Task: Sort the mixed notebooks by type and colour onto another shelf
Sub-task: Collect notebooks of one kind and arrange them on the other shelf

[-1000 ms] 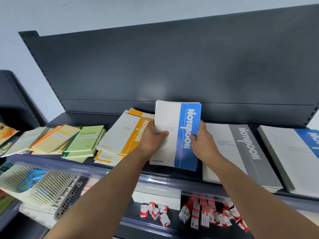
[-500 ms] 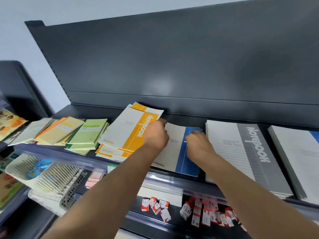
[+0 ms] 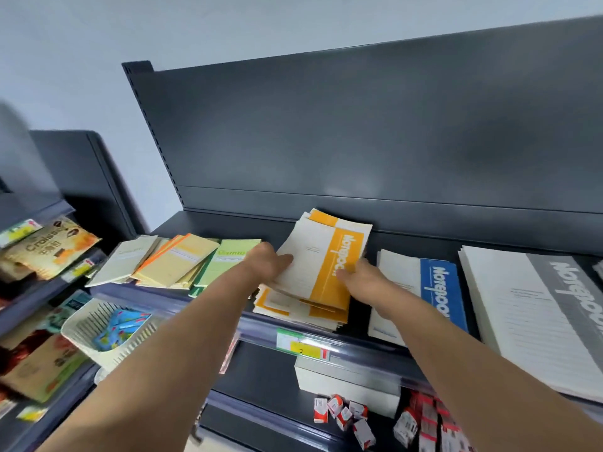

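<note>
Orange notebooks (image 3: 321,256): skewed pile on shelf (image 3: 228,227), beside blue notebooks (image 3: 437,288). Left hand (image 3: 267,261), right hand (image 3: 362,276) grip top bundle by side edges. Best: square edges, lift level, avoid dragging lower copies.

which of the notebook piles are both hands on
The orange-banded pile: the left hand and right hand both grip its top notebooks. The blue pile and grey pile sit to its right.
</note>
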Action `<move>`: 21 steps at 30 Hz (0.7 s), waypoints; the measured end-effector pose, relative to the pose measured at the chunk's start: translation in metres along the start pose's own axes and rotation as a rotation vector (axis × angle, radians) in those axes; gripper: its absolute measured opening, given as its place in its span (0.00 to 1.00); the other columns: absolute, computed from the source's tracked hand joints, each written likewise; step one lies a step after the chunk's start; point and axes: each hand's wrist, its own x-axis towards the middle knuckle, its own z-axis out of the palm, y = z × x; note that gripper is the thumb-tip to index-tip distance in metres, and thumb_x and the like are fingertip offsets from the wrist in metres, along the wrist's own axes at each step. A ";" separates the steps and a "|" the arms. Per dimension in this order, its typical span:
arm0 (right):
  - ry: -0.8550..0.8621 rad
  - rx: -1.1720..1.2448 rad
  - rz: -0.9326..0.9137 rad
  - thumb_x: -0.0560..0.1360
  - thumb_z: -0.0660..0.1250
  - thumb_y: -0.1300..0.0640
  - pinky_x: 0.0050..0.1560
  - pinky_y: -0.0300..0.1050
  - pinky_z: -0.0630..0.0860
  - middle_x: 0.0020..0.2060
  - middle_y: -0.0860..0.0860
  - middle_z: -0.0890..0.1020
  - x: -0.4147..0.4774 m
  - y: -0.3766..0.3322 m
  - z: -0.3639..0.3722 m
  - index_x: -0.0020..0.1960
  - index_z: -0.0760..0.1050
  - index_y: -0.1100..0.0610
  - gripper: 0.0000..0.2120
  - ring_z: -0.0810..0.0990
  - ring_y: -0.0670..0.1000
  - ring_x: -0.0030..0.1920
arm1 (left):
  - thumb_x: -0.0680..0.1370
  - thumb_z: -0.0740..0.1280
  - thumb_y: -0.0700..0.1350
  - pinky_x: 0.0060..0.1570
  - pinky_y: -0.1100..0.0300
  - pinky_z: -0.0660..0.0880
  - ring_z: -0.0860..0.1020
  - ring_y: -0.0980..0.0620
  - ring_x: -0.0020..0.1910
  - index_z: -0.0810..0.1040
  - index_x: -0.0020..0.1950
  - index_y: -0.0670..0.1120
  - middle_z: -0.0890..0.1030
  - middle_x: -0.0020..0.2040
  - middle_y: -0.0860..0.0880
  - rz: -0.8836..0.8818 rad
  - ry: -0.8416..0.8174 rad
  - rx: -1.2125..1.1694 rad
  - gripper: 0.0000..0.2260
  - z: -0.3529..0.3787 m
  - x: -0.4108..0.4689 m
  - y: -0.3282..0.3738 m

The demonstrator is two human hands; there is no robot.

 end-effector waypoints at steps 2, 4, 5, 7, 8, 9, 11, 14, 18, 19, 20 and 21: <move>0.019 0.076 0.068 0.82 0.55 0.49 0.67 0.51 0.68 0.71 0.56 0.67 0.004 -0.002 0.007 0.77 0.48 0.62 0.31 0.69 0.58 0.69 | 0.80 0.64 0.54 0.57 0.50 0.75 0.76 0.41 0.59 0.72 0.65 0.37 0.77 0.61 0.41 0.005 -0.111 -0.109 0.23 0.001 0.007 -0.006; 0.041 0.129 0.105 0.82 0.56 0.50 0.66 0.51 0.68 0.71 0.56 0.68 0.006 -0.004 0.012 0.77 0.48 0.62 0.31 0.69 0.58 0.68 | 0.79 0.64 0.55 0.54 0.51 0.76 0.77 0.41 0.57 0.73 0.64 0.36 0.78 0.61 0.42 0.010 -0.191 -0.174 0.24 0.000 0.013 -0.010; 0.061 0.158 0.115 0.81 0.57 0.50 0.65 0.51 0.69 0.70 0.55 0.69 0.008 -0.003 0.013 0.77 0.51 0.60 0.30 0.70 0.58 0.67 | 0.78 0.65 0.56 0.54 0.51 0.77 0.78 0.41 0.56 0.73 0.64 0.36 0.79 0.60 0.42 0.013 -0.225 -0.207 0.25 0.000 0.018 -0.010; 0.089 0.204 0.121 0.80 0.60 0.50 0.63 0.53 0.72 0.67 0.54 0.72 0.011 0.001 0.015 0.73 0.60 0.57 0.25 0.73 0.57 0.64 | 0.77 0.67 0.56 0.49 0.51 0.79 0.80 0.44 0.52 0.72 0.64 0.37 0.80 0.58 0.42 0.012 -0.290 -0.267 0.25 -0.001 0.022 -0.008; 0.103 0.216 0.124 0.79 0.60 0.51 0.63 0.54 0.73 0.66 0.54 0.74 0.012 0.001 0.017 0.72 0.63 0.56 0.23 0.74 0.57 0.62 | 0.77 0.67 0.55 0.43 0.52 0.80 0.80 0.45 0.49 0.71 0.64 0.38 0.80 0.57 0.43 0.005 -0.319 -0.285 0.25 -0.003 0.023 -0.007; 0.113 0.217 0.130 0.79 0.60 0.51 0.62 0.54 0.73 0.65 0.53 0.74 0.011 -0.001 0.018 0.71 0.64 0.55 0.21 0.75 0.57 0.62 | 0.77 0.67 0.55 0.40 0.53 0.80 0.80 0.46 0.48 0.71 0.64 0.38 0.80 0.56 0.43 -0.002 -0.340 -0.293 0.24 -0.005 0.024 -0.006; 0.130 0.217 0.145 0.80 0.60 0.53 0.61 0.51 0.72 0.65 0.52 0.74 0.004 -0.006 0.019 0.70 0.66 0.54 0.18 0.74 0.57 0.63 | 0.76 0.68 0.55 0.48 0.48 0.80 0.81 0.45 0.50 0.72 0.63 0.40 0.81 0.55 0.44 0.009 -0.355 -0.268 0.23 -0.004 0.031 -0.005; 0.137 0.301 0.169 0.81 0.60 0.55 0.63 0.52 0.71 0.64 0.51 0.75 0.003 -0.006 0.019 0.68 0.69 0.54 0.16 0.74 0.57 0.64 | 0.75 0.70 0.57 0.55 0.45 0.78 0.81 0.43 0.52 0.75 0.61 0.41 0.82 0.55 0.44 0.048 -0.299 -0.221 0.23 -0.004 0.040 -0.005; 0.199 0.420 0.230 0.79 0.63 0.53 0.64 0.59 0.72 0.63 0.54 0.76 0.007 -0.005 0.017 0.67 0.69 0.55 0.17 0.76 0.58 0.61 | 0.75 0.69 0.59 0.54 0.47 0.77 0.80 0.44 0.54 0.78 0.56 0.42 0.82 0.53 0.46 0.118 -0.225 -0.129 0.21 -0.005 0.041 -0.003; 0.210 0.414 0.241 0.80 0.63 0.53 0.64 0.59 0.72 0.63 0.55 0.76 0.008 -0.004 0.017 0.67 0.69 0.55 0.17 0.76 0.58 0.61 | 0.74 0.68 0.60 0.56 0.46 0.77 0.79 0.44 0.54 0.79 0.55 0.43 0.82 0.53 0.46 0.144 -0.207 -0.097 0.21 -0.006 0.040 -0.002; 0.214 0.395 0.254 0.80 0.62 0.53 0.64 0.59 0.72 0.62 0.55 0.76 0.008 -0.005 0.017 0.67 0.69 0.56 0.17 0.76 0.58 0.61 | 0.74 0.69 0.59 0.56 0.46 0.77 0.79 0.44 0.54 0.79 0.54 0.43 0.82 0.53 0.46 0.163 -0.201 -0.104 0.21 -0.006 0.040 0.000; 0.220 0.381 0.267 0.80 0.62 0.53 0.64 0.59 0.72 0.62 0.56 0.76 0.008 -0.005 0.016 0.67 0.69 0.56 0.17 0.76 0.58 0.61 | 0.74 0.69 0.58 0.56 0.46 0.77 0.80 0.45 0.53 0.80 0.54 0.42 0.82 0.53 0.46 0.184 -0.200 -0.136 0.20 -0.008 0.039 0.002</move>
